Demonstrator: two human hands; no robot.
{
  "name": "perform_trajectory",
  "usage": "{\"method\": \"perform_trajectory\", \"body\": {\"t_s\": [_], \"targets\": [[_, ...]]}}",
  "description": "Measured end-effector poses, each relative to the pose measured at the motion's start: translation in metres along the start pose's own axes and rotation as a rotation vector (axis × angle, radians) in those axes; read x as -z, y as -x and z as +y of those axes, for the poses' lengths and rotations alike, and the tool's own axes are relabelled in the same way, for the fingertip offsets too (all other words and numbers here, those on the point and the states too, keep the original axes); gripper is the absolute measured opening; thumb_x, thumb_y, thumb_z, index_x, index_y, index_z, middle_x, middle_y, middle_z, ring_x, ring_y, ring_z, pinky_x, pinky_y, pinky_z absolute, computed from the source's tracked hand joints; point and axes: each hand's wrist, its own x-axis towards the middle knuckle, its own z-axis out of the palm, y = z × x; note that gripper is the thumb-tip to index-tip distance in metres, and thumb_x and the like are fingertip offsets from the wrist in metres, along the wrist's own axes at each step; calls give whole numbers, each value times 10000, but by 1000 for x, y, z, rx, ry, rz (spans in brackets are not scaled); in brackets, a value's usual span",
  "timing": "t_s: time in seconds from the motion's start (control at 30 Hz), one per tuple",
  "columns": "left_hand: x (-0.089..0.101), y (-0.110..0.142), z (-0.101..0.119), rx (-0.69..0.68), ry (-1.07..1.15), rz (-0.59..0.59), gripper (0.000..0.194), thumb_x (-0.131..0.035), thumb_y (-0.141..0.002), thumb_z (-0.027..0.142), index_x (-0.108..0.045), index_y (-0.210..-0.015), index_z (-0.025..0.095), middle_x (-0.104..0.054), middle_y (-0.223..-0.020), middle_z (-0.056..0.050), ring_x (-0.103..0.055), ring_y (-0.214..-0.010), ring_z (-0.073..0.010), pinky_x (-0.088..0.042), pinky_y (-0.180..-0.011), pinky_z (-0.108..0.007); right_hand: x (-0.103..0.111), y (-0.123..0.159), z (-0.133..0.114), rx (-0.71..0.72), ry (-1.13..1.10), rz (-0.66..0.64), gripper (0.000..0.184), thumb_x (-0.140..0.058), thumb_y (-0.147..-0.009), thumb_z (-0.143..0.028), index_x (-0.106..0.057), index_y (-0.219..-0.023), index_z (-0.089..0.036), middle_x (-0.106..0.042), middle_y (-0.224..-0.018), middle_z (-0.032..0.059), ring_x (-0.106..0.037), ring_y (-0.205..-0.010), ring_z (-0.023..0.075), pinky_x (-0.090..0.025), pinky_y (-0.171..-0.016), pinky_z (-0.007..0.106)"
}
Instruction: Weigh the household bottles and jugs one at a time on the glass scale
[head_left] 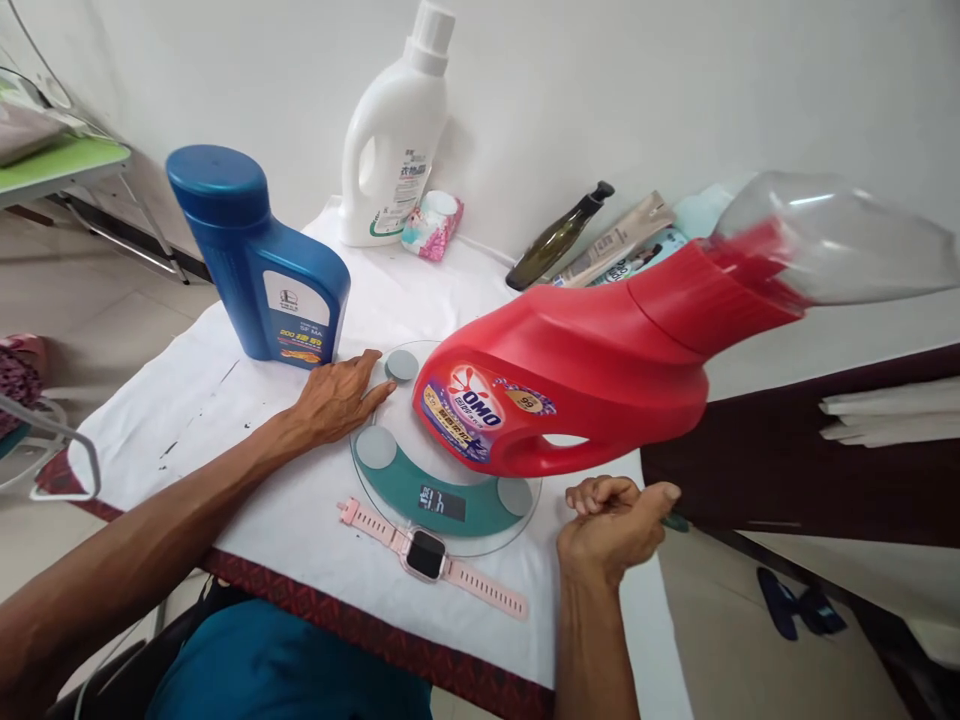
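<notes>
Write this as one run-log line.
left hand: at edge of scale; right hand: beside scale; red bottle: on scale; clear bottle: atop red bottle

Scale (409,492): rd clear glass w/ teal band along front, grey discs (376,447) (3 in view) & dark display (441,502); pale digits lit, too blurry to read. Lies flat on table (180,410), close to front edge, nearer R edge than L. Jug (592,350): big, red plastic, moulded handle (574,464), OMO lbl (476,412) in white, purple & yellow, clear cap (855,240) over red spout (761,250). Btm end's on scale, behind display; top slants out past table's R edge. Can't tell if really tipped.
</notes>
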Motion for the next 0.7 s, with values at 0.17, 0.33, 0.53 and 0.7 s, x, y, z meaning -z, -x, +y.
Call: {"method": "perform_trajectory", "body": {"t_s": [0.17,0.33,0.53,0.7], "targets": [[-3,-2,-3,-20,5,12,539,-388,-1122,502,-510,-1478,116,-803,-1077,-135,-773,-1027,-313,-543,-804,-400,3,-3,0,-91,-35,-9,760,-562,-857,-871,-408,-470,-235,-290,-420,-66,-299,-378,73,-299,-391,232],[-3,-4,-4,-24,28,20,544,-403,-1111,514,-524,-1468,122,-797,-1017,-117,-773,-959,-301,-549,-783,-398,7,-7,6,-159,-80,-13,716,-609,-841,-833,-417,-498,-235,-301,-431,-75,-305,-386,71,-323,-400,228],[-1,-4,-3,-12,42,15,510,-423,-1101,503,-557,-1436,143,-795,-973,-104,-775,-946,-294,-560,-799,-397,8,-9,10,-209,-100,-22,665,-672,-841,-765,-432,-523,-233,-314,-441,-81,-322,-401,72,-338,-412,226],[0,-3,-3,-13,33,4,520,-415,-1102,514,-551,-1441,144,-801,-978,-106,-776,-947,-303,-552,-796,-402,5,-5,8,-212,-71,-20,602,-689,-884,-661,-432,-550,-230,-317,-465,-87,-327,-417,71,-330,-427,225]]}}
